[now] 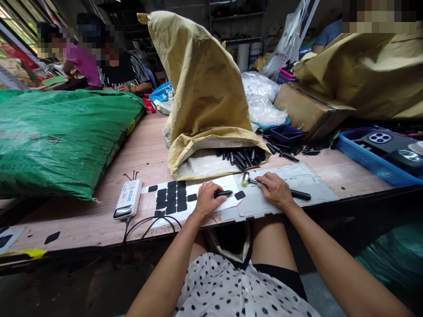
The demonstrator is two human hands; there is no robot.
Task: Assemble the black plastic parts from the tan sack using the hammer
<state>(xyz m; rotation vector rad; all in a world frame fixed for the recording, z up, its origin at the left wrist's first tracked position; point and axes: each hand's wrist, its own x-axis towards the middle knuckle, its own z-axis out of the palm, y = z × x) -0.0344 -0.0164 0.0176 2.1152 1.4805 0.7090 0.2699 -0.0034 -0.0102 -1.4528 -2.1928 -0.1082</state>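
My left hand (206, 198) is closed round a small black stick-like part (224, 193), holding it flat on a white sheet (194, 187) that carries several black rounded pads (172, 197). One loose black pad (239, 194) lies just right of the part. My right hand (276, 190) grips a small hammer (251, 179) with a yellow-green head and a black handle (300, 194), the head resting near the pad. Both hands lie on a grey mat (297, 178) at the table's front edge.
A tan paper sack (205, 88) lies open behind my hands, black parts (241, 157) spilling out. A green sack (59, 136) fills the left. A white power bank (128, 199) with cable sits left of the sheet. Blue tray (370, 165) with phone cases at right. Other people sit at back.
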